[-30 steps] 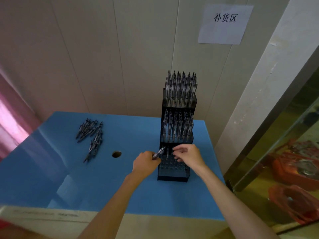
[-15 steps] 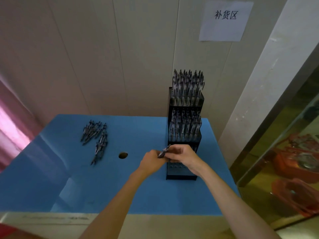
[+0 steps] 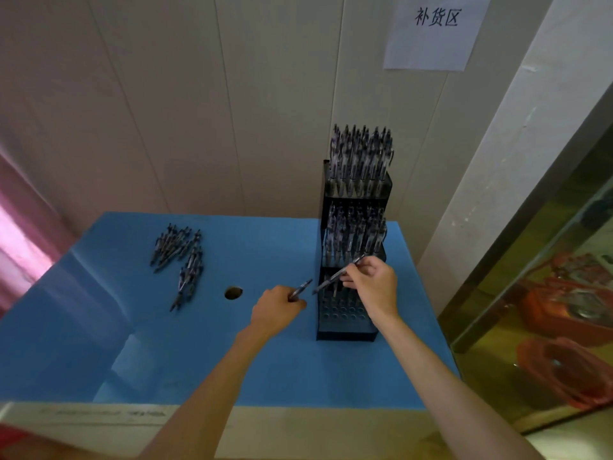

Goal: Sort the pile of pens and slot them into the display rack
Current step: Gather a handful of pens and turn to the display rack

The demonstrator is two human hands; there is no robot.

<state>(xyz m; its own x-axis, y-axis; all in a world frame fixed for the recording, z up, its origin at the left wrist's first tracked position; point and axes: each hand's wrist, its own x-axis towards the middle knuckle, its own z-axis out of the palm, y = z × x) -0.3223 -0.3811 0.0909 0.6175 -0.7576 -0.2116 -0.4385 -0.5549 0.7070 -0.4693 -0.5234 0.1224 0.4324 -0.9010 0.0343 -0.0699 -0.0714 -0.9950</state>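
I see two hands, each holding a pen by the black rack.

The right hand pinches a pen, tilted over the rack and its low row of holes. Left of the rack, the left hand grips another pen. Farther left, the pen pile lies on the blue table. Above the rack, a paper sign reads "补货区".

Open table left of the tall rack.
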